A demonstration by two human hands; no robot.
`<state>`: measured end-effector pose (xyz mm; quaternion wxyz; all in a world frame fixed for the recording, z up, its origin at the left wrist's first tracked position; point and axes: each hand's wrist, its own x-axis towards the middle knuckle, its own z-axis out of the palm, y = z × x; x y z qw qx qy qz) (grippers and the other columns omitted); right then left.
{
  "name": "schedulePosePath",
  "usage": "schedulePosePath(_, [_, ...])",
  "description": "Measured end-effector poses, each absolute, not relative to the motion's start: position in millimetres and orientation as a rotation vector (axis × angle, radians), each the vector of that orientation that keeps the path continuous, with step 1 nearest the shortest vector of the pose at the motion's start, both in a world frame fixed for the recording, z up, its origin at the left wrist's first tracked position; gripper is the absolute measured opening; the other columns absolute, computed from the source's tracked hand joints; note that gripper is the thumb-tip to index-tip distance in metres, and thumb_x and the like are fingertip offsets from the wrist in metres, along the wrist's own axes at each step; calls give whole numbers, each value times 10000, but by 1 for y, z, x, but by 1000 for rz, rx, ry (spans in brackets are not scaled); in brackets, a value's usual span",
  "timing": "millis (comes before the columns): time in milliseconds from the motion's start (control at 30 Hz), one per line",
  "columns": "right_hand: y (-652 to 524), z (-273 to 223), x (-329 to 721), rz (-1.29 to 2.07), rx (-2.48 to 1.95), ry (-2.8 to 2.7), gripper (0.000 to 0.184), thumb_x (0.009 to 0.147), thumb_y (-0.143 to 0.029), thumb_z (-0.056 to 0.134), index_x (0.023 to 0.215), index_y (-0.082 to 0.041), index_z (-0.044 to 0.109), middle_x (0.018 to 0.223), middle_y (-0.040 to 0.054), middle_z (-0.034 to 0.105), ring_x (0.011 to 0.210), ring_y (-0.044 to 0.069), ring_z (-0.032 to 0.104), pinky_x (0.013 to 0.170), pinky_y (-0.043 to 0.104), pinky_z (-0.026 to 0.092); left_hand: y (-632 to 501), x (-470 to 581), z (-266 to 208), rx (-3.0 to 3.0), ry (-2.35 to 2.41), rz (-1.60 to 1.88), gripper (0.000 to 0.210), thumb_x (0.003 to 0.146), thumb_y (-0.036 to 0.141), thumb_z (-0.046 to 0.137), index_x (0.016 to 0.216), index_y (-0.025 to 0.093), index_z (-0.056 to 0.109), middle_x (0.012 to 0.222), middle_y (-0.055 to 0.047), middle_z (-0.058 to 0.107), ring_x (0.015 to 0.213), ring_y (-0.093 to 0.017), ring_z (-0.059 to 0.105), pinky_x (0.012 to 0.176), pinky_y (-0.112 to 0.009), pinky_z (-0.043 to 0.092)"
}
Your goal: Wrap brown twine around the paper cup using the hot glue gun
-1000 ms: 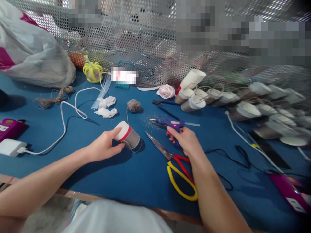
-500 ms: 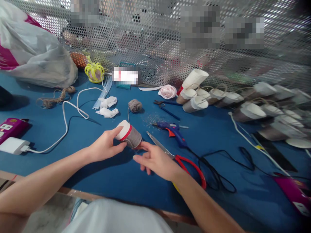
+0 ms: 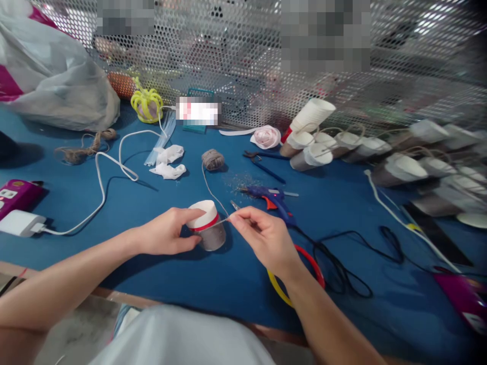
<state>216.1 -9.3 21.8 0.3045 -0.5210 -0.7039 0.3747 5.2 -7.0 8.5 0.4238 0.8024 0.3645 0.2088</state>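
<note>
A paper cup [image 3: 213, 238], its lower part wrapped in grey yarn below a red band and its top white, stands slightly tilted on the blue table. My left hand [image 3: 171, 232] grips it from the left, thumb at the rim. To its right, my right hand [image 3: 262, 235] pinches a strand of grey yarn [image 3: 211, 191] between thumb and fingertips. The strand runs from the cup's side to my fingers and back to a small yarn ball [image 3: 213, 159]. Scissors with red and yellow handles [image 3: 314, 266] lie partly hidden under my right hand and forearm.
A blue glue gun [image 3: 272, 195] lies right of centre, its black cord trailing right. Pliers [image 3: 266, 167], a pale ribbon roll [image 3: 265, 137] and several wrapped cups [image 3: 312, 156] sit behind. A white cable [image 3: 102, 187] and purple power strip [image 3: 17, 195] are left.
The cup has come down from a tilted hold to a more upright position on the table. My right hand has left its base and drawn the yarn strand out to the right.
</note>
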Motion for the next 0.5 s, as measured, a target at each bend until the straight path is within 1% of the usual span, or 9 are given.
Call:
schedulePosePath(200, [-10, 18, 215, 972, -1387, -1864, 229, 799, -351, 496, 701, -160, 578, 515, -35, 422, 467, 75, 340, 432, 204, 305, -8, 5, 10, 1916, 796, 536, 222, 744, 145, 508, 957, 107, 559, 844, -25, 630, 724, -113, 539, 698, -202, 442])
schedulePosePath(500, [-10, 18, 213, 1061, -1440, -1846, 247, 790, -380, 489, 679, -170, 556, 516, -42, 395, 466, 78, 318, 432, 212, 284, -8, 3, 11, 1849, 757, 558, 211, 747, 176, 533, 943, 111, 575, 824, -19, 631, 716, -117, 543, 705, -218, 447])
